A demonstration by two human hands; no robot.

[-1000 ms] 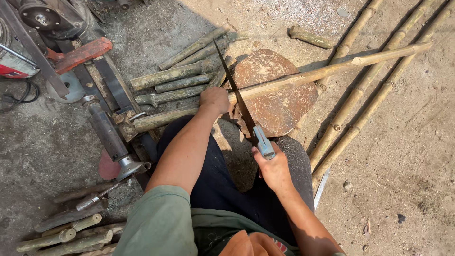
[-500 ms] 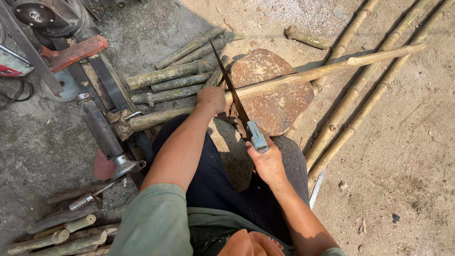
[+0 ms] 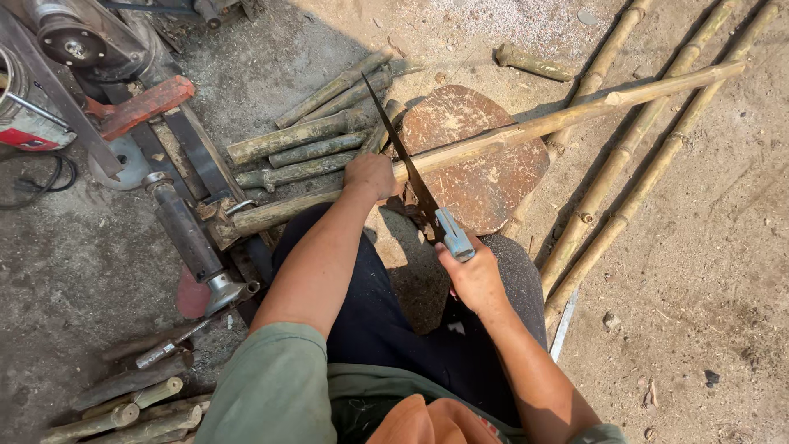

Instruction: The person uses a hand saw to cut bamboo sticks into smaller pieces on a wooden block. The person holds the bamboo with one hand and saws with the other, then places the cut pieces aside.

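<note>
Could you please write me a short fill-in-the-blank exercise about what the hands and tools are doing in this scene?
1. The right hand holds a ____ by its blue handle.
2. The left hand presses a bamboo pole onto a round wooden ____.
3. The saw blade crosses the pole just to the ____ of the left hand.

Missing words: saw; block; right

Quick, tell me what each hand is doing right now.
Left hand: closed around the long bamboo pole, pressing it onto the wooden block.
Right hand: closed on the saw handle, blade laid across the pole.
</note>
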